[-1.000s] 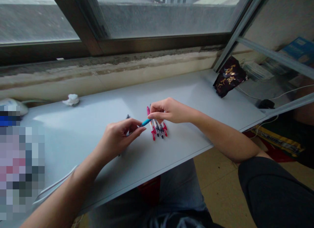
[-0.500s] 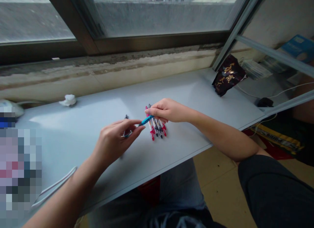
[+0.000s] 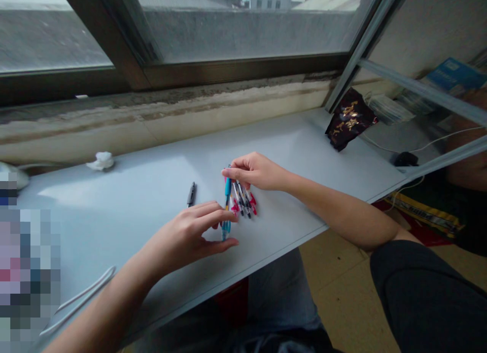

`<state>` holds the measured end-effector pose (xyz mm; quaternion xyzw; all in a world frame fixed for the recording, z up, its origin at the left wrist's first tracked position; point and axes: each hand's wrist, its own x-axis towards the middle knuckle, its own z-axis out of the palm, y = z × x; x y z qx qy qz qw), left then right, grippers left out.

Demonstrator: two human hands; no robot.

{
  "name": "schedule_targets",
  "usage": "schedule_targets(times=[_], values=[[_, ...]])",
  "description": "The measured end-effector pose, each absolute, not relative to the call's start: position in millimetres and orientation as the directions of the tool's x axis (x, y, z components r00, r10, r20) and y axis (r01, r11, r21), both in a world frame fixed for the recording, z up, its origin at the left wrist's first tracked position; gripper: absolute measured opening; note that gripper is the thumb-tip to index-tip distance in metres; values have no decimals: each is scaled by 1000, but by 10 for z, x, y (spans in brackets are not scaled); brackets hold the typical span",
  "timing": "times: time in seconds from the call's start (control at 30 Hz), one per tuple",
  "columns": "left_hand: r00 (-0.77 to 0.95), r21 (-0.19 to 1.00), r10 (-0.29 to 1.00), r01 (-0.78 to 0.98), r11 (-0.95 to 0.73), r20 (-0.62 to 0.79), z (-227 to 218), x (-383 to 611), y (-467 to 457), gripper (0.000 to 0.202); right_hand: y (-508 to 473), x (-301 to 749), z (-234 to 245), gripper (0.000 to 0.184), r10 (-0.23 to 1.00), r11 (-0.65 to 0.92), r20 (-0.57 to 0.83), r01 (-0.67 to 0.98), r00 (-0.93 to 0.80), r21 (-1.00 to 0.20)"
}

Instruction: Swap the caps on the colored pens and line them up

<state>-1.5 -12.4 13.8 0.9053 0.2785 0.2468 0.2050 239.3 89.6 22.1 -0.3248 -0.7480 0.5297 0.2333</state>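
Blue, the slim pen (image 3: 227, 187) in the head view is at the left side of the grouped pens (image 3: 242, 198), its long axis running far to near. The right hand (image 3: 254, 170) pinches its far end; the left hand (image 3: 190, 228), thumb and fingers parted, is around the near end, contact unclear. A dark pen (image 3: 191, 195) lies farther left.

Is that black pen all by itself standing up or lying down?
Lying down: the lone black pen stretches flat along the table, beyond the left hand.
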Motion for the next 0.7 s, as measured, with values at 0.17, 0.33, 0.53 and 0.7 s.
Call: schedule_targets(times=[0.17, 0.33, 0.53, 0.7], values=[[690, 467, 623, 442, -766, 370, 125, -18, -116, 14, 874, 2397, 257, 48, 708, 231, -6, 239, -707, -943], [650, 450, 648, 477, -755, 397, 81, -49, -83, 18, 895, 2425, 272, 47, 723, 248, -4, 266, -690, -932], [635, 471, 693, 522, -711, 342, 68, -77, -62, 32, 928, 2431, 242, 50, 758, 305, 22, 325, -652, -895], [618, 496, 727, 550, -671, 299, 72, -74, -57, 27, 923, 2437, 252, 50, 753, 352, 42, 348, -657, -869]])
